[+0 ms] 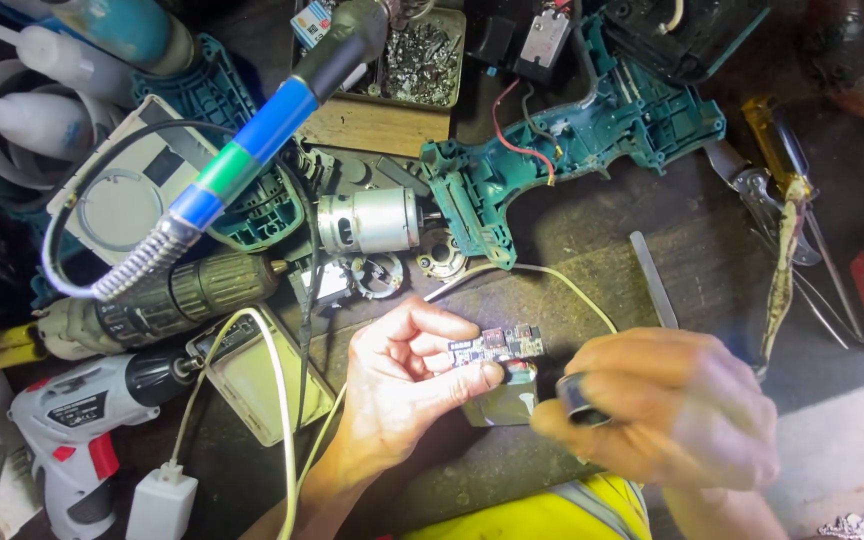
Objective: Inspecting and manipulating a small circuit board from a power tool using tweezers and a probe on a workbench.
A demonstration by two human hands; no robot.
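My left hand (402, 385) pinches a small dark circuit board (497, 346) between thumb and fingers, just above a grey rectangular battery pack (502, 403) on the bench. My right hand (677, 405) is closed around a small dark cylindrical part (580, 397) right next to the board. A white cable (542, 275) runs behind the board. Above lie a silver electric motor (367, 220) and an open teal drill housing (572, 140).
A blue-handled soldering iron (252, 140) hangs over the upper left. A white-and-red cordless screwdriver (72, 425), a grimy drill (152, 305), a white charger plug (160, 505), a tray of metal scraps (417, 60) and pliers (772, 190) crowd the bench.
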